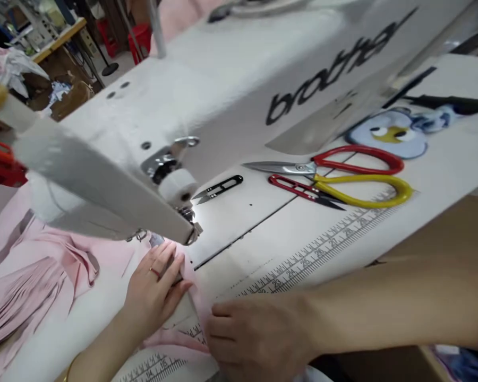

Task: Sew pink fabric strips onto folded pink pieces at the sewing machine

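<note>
My left hand [155, 281], with a ring on one finger, pinches pink fabric [197, 300] close to the presser foot [189, 223] of a white Brother sewing machine [223, 90]. My right hand [255, 334] lies curled on the same fabric, nearer the table's front, over a printed measuring scale [314, 252]. Farther along the table, beyond both hands, are black thread snips [219, 188], large shears with red and yellow handles [322, 170], and small red-handled scissors [302, 191]. The needle is hidden behind the machine's arm.
Pleated pink fabric [19, 297] lies on the table left of the machine. A blue cartoon-face patch [390, 135] lies beyond the shears. Behind the table are a red stool [139, 42], a wooden shelf [59, 37] and piled cloth.
</note>
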### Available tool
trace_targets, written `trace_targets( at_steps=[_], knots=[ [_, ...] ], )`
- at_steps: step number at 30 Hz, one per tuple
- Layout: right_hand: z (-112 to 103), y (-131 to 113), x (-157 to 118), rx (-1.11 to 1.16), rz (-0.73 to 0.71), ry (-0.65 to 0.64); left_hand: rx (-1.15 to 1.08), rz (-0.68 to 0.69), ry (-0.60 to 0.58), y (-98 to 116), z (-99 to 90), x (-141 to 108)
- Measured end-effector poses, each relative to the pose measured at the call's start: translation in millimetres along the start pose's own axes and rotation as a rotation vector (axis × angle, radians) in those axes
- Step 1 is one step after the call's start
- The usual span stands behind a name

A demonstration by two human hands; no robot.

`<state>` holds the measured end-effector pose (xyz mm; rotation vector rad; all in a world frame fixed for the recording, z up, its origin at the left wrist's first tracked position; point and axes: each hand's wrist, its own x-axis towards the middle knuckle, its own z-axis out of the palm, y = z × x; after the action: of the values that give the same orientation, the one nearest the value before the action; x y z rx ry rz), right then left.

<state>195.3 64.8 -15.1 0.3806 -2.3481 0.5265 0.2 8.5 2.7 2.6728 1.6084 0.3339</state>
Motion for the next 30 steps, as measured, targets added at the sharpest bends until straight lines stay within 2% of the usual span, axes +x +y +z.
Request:
trace_targets(
  at_steps=[4,10,16,25,27,30],
  knots=[
    [1,7,4,-0.039,-0.002,-0.026,-0.038,-0.021,0.007,-5,0.3,1],
    [1,19,8,-0.068,0.015,-0.115,0.026,-0.078,-0.023,-6,1.0,5],
    [5,35,8,-0.107,0.027,-0.129,0.004,-0.065,-0.072,-6,-1.6,4],
    [10,50,12,-0.233,0.019,-0.165,-0.048,-0.194,-0.124,-14,0.6,9],
    [10,54,13,-0.256,0.04,-0.157,-0.118,-0.203,-0.112,-21,-6.2,7],
    [9,61,11,-0.223,0.111,-0.221,-0.374,-0.128,-0.11,-31,-25.0,-5]
  ],
)
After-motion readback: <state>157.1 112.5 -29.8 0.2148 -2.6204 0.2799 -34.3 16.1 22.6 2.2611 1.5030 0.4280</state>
